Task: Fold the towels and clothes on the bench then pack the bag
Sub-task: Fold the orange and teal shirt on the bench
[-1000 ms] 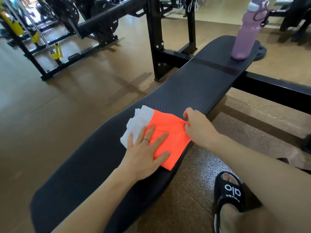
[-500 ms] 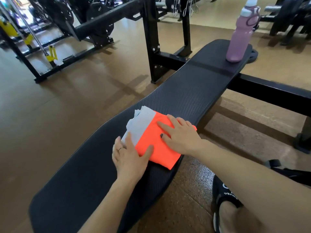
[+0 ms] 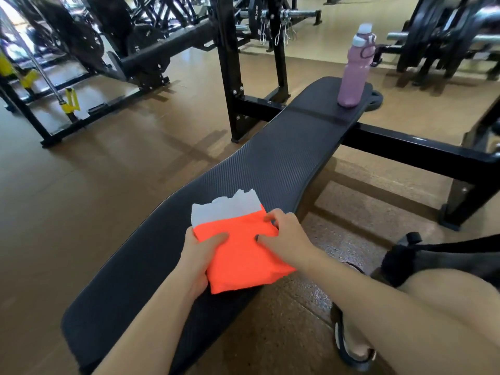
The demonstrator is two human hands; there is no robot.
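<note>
A folded orange cloth (image 3: 240, 255) lies on top of a folded white towel (image 3: 224, 209) near the right edge of the black bench (image 3: 284, 163). The stack's near corner juts past the bench edge. My left hand (image 3: 200, 255) grips the stack's left side, thumb on top and fingers underneath. My right hand (image 3: 286, 236) holds the right side of the orange cloth, fingers curled over its far right corner. A black bag (image 3: 422, 255) shows only partly at the right, behind my knee.
A pink water bottle (image 3: 354, 69) stands upright at the bench's far end. The black rack uprights (image 3: 230, 66) and a low crossbar (image 3: 416, 152) stand beside the bench. My sandalled foot (image 3: 351, 345) is on the floor at the right. Weight machines fill the back.
Both hands went from pressing flat on the stack to taking hold of its sides. The stack has shifted toward me and over the bench edge.
</note>
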